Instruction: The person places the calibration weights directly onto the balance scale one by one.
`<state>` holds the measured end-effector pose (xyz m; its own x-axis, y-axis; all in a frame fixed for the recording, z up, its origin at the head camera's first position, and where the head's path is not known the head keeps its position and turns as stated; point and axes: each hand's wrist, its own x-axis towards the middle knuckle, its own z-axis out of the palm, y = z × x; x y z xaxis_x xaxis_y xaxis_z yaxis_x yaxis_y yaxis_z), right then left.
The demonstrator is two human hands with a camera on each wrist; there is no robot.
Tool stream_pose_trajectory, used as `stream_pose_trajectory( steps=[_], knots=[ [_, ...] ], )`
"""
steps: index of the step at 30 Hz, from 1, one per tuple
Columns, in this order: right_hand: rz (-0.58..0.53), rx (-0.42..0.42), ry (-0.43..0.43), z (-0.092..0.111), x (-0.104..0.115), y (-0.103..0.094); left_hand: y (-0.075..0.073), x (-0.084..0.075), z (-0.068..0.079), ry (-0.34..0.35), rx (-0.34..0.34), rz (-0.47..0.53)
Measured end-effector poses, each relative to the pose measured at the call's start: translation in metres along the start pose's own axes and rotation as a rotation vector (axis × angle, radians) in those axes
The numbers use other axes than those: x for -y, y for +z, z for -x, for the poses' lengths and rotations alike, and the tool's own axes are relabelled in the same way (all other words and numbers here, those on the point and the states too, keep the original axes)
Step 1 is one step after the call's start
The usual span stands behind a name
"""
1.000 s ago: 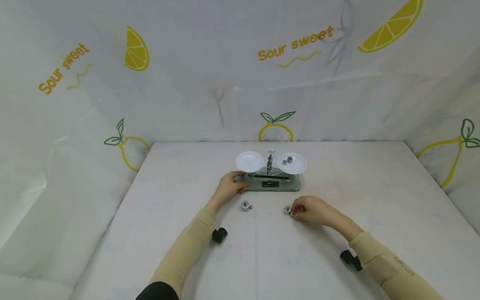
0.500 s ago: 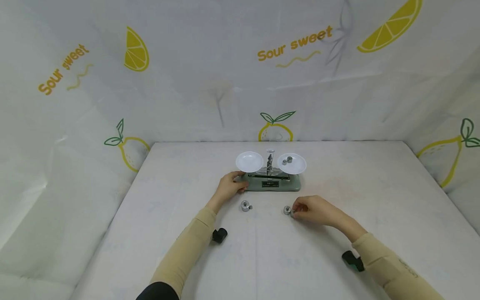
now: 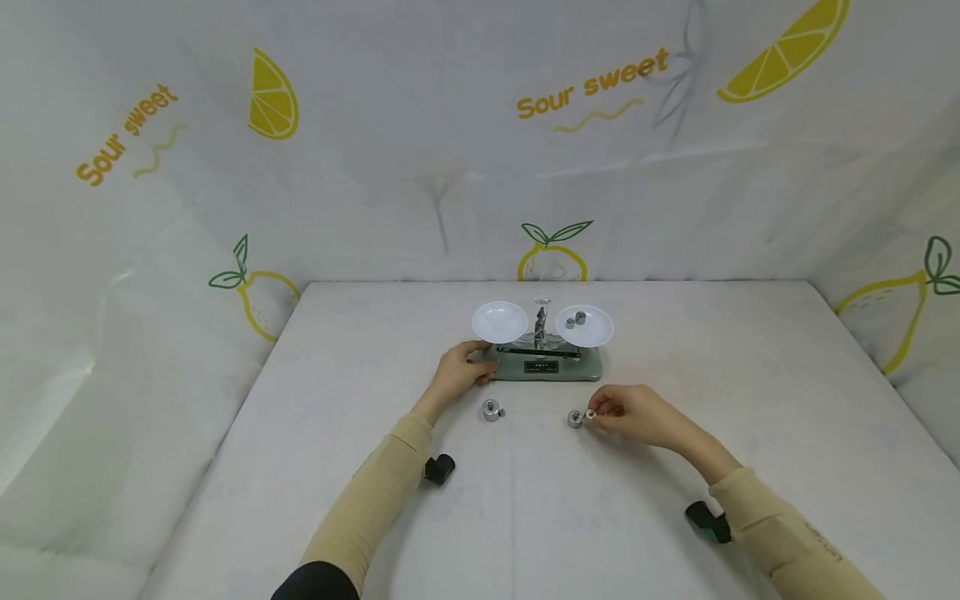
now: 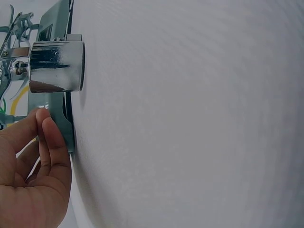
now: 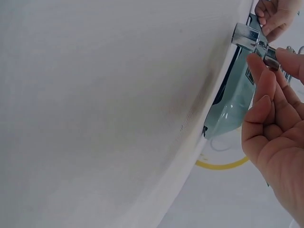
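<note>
A green balance scale [image 3: 510, 372] with two white pans stands toward the back of the table. My left hand [image 3: 457, 371] grips the left end of its base; the left wrist view has thumb and fingers meeting at the base's edge. My right hand [image 3: 636, 412] pinches a small metal weight [image 5: 271, 59] between thumb and fingertips, raised close beside a larger cylindrical weight [image 3: 574, 420]. In front of the scale's left side sits another large weight [image 3: 491, 411], with a tiny weight [image 3: 502, 413] at its right.
The scale's right pan [image 3: 592, 337] bears two small weights [image 3: 581, 317]; its left pan [image 3: 499, 322] bears nothing. A white cloth covers the table [image 3: 450, 533]. Behind hangs a white sheet [image 3: 360, 183] with lemon prints.
My right hand has lifted the small weight slightly up from beside the larger one. The left hand stays on the scale's base.
</note>
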<state>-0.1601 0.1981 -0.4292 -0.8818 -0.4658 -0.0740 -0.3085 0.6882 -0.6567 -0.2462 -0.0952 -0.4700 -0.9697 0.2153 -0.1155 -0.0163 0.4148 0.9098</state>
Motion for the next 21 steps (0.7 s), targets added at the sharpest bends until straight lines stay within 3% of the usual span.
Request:
stream_pose_trajectory(
  steps=[8, 21],
  knots=[
    [-0.032, -0.028, -0.005, 0.0019, -0.0012, -0.0014, -0.0006, -0.0066, 0.0050, 0.000, 0.004, 0.017],
    [-0.040, -0.148, -0.011, 0.0022, 0.0025, -0.0070, 0.0007, -0.0009, 0.0013, -0.010, -0.002, 0.026]
  ],
)
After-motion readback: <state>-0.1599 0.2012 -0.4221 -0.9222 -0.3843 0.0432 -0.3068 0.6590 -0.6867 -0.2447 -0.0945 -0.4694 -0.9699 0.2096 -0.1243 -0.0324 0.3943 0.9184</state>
